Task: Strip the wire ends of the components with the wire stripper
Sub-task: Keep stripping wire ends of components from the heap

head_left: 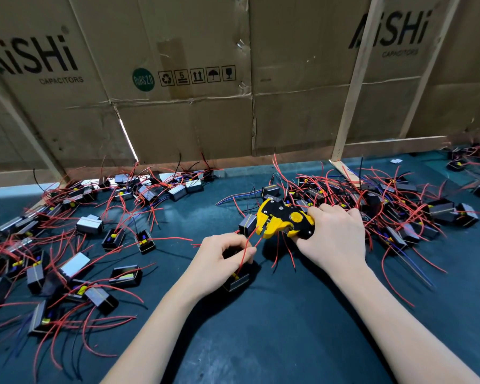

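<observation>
Right hand: the right hand [333, 236] gripped the handles of the yellow-and-black wire stripper [282, 218], fingers curled round them, its head pointing left.
Left hand: the left hand [222, 257] pinched a red wire [245, 249] between thumb and fingers and held a black component [236, 281] against the mat.
Wire end: it ran up to the stripper's head; whether it sat inside the blades was hard to tell.
Surface: a dark green mat [275, 328].
Left pile: components [89, 224] with red leads, scattered.
Right pile: a denser heap [399, 206] just behind the right hand.
Backdrop: cardboard boxes [178, 79] standing along the far edge.
</observation>
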